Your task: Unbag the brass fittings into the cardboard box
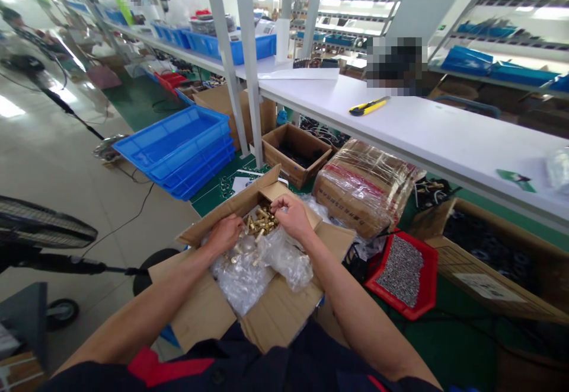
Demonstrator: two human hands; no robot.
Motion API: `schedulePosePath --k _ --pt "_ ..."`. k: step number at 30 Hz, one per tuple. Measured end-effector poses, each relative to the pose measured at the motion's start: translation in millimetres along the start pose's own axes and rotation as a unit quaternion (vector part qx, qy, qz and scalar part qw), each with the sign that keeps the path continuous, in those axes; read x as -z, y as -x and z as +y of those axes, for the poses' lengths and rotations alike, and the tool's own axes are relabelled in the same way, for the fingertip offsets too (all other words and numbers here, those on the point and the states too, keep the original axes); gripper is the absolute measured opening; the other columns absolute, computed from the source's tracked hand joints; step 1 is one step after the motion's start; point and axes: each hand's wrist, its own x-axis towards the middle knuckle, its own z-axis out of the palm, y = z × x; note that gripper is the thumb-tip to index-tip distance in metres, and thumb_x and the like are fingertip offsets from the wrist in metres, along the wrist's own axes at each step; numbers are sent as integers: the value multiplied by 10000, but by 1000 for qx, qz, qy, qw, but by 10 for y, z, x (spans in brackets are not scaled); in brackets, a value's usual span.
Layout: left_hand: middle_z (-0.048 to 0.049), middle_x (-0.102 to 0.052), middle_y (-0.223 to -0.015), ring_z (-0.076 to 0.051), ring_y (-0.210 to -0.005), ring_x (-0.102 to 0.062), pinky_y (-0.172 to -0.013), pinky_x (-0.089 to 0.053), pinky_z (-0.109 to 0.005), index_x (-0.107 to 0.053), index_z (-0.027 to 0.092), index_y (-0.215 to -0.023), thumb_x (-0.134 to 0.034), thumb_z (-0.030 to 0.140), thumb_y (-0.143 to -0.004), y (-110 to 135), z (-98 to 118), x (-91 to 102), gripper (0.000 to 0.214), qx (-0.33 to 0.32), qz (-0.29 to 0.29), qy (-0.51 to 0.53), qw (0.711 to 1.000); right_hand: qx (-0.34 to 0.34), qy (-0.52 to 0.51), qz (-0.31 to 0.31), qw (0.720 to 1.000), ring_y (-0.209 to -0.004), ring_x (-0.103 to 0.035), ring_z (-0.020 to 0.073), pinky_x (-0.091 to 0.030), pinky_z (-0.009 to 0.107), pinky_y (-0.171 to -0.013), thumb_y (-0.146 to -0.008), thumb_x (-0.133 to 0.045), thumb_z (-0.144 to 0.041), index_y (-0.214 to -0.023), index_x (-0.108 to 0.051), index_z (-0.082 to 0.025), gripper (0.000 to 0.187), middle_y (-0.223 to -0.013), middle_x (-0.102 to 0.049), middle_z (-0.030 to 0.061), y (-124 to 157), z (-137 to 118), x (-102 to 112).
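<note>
An open cardboard box (275, 315) stands right in front of me, its flaps folded outward. Inside lie small brass-coloured metal parts (261, 223) in a clear plastic bag (249, 285), which is spread open and crumpled toward me. My left hand (226, 233) rests at the left side of the brass parts, fingers curled together at the edge of the heap. Over the right side of the heap, my right hand (291, 215) has thumb and fingers pinched together. Whatever either hand has between its fingertips is too small or hidden to make out.
Stacked blue trays (178, 149) stand at left, near a black fan (44, 226). A plastic-wrapped carton (362, 187) and a red bin (433, 285) of small metal pieces are at right. A yellow utility knife (368, 106) lies on the white bench (427, 131). People are beyond.
</note>
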Motion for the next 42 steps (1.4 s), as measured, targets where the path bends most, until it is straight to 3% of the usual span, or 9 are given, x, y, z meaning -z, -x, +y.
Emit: schedulePosePath --k 9,14,17,20,23,25,28,33,42 --pt "16 -598 -682 -149 -652 -551 -659 -424 -257 -610 183 -835 -520 359 -841 124 191 259 197 111 202 307 923 -16 116 -133 984 -868 -630 164 -459 287 -814 -728 -567 -172 -941 -662 -205 236 -931 -703 14 50 -80 -107" --pt "26 -571 -656 -124 -622 -540 -654 -430 -238 -598 171 -836 -543 320 -844 105 380 423 159 64 247 370 893 25 161 -233 959 -957 -627 214 -455 313 -849 -667 -753 -350 -1309 -500 -251 697 -1089 -678 47 15 -145 -260" --pt "19 -581 -688 -122 -645 -550 -666 -442 -240 -598 170 -848 -553 287 -841 45 480 512 125 17 239 402 884 68 191 -212 956 -965 -621 210 -444 297 -830 -727 -713 -451 -1337 -473 -297 674 -1100 -671 34 -21 -181 -376" --pt "-16 -613 -800 -140 -764 -575 -741 -462 -255 -611 170 -845 -568 284 -839 -29 541 585 122 -51 248 414 874 83 244 -151 954 -901 -618 183 -421 266 -771 -896 -504 -451 -1104 -640 -279 302 -987 -683 29 -87 -201 -445" --pt "-49 -630 -951 -163 -880 -588 -825 -469 -286 -606 178 -975 -574 308 -844 -61 485 584 187 -69 278 386 877 81 257 -73 960 -867 -606 174 -402 259 -743 -950 -396 -406 -925 -669 -223 330 -926 -682 39 -182 -201 -398" --pt "-55 -634 -965 -172 -876 -595 -830 -474 -302 -596 184 -1026 -555 304 -851 -26 363 509 216 -43 242 305 920 71 226 -22 971 -843 -599 173 -403 263 -749 -947 -398 -420 -916 -656 -197 342 -903 -682 42 -241 -198 -309" --pt "-95 -636 -1013 -226 -951 -594 -880 -463 -352 -616 174 -1043 -544 260 -828 110 123 304 243 -20 61 78 995 89 169 -13 982 -854 -601 167 -407 257 -769 -915 -470 -418 -940 -655 -194 292 -931 -688 27 -297 -196 -164" --pt "-212 -631 -1072 -336 -1043 -574 -913 -446 -445 -625 78 -1069 -514 237 -810 304 -123 19 324 5 -115 -151 982 92 223 -47 969 -788 -604 160 -380 245 -690 -852 -570 -430 -838 -687 -219 242 -859 -703 3 -363 -218 -35" --pt "-166 -681 -912 -274 -922 -630 -848 -459 -362 -682 152 -812 -438 135 -811 320 -133 91 244 -25 -134 -131 982 52 326 119 936 -589 -468 130 -295 267 -577 -810 -552 -523 -558 -516 -179 428 -612 -564 14 -375 -454 125"
